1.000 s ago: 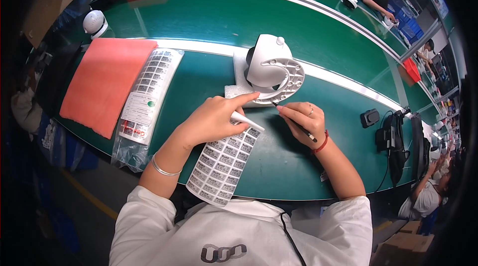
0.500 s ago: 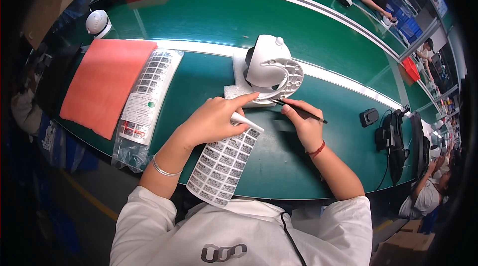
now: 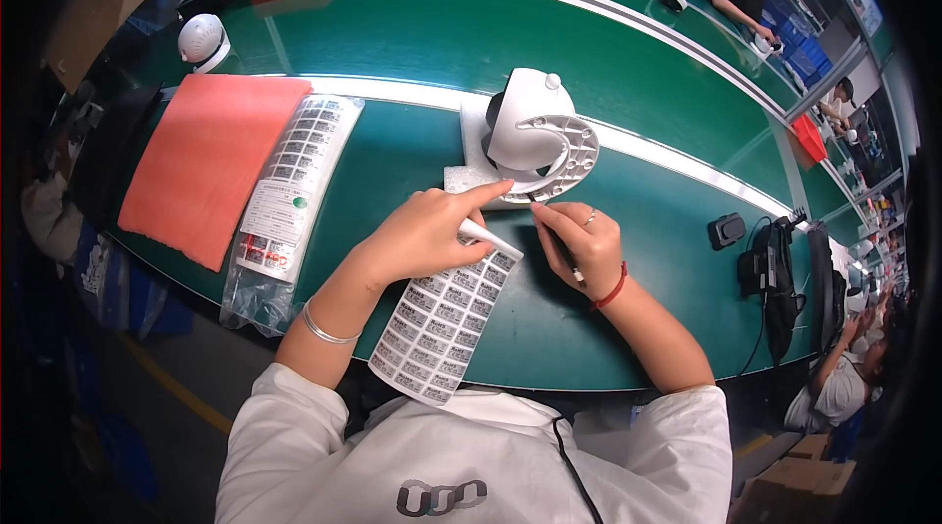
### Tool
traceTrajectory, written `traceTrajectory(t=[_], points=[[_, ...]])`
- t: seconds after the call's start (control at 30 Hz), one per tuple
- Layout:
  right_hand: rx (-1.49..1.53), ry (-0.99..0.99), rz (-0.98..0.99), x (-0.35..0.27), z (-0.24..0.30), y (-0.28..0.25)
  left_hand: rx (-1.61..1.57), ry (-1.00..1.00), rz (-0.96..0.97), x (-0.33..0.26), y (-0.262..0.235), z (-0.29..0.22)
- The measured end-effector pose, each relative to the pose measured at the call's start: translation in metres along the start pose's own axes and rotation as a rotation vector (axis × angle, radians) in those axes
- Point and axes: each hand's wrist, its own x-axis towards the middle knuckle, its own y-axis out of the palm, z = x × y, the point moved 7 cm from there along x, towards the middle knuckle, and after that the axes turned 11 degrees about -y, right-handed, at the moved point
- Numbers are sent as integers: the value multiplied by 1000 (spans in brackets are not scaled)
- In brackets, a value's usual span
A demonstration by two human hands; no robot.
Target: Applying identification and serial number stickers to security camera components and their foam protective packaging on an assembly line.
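"Several things lie at our left; can we name them?"

"Farthest is a small round device [image 3: 204,39], then an orange foam sheet [image 3: 211,166], then bagged label sheets [image 3: 306,149]; we cannot tell whether the foam covers their edge."

"And the left hand [image 3: 424,232]?"

"Its thumb and bent fingers, partly hidden from us, grasp the rolled top of a loose label sheet [image 3: 437,328]. Its index finger rests upon the base of the white camera-shaped device [image 3: 535,127], which is on the green table [image 3: 392,151], ahead of both hands, with pale foam [image 3: 471,117] at its left."

"What does the right hand [image 3: 583,241] grasp?"

"It pinches a thin dark tool [image 3: 578,276], whose middle the fingers cover; its tip is near the base, but we cannot see well if it touches."

"And further to the right?"

"A small black block [image 3: 726,230], then a black bundle [image 3: 778,279] of unclear form, and a co-worker [image 3: 829,392], partly lost in the dark border."
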Motion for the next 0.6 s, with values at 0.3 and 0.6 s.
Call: traceTrajectory(t=[0.3, 0.6], points=[[-43, -22, 29, 1, 10, 1, 16, 10, 1, -1, 1, 1], [-163, 6, 79, 3, 8, -3, 7, 26, -10, 3, 3, 1]])
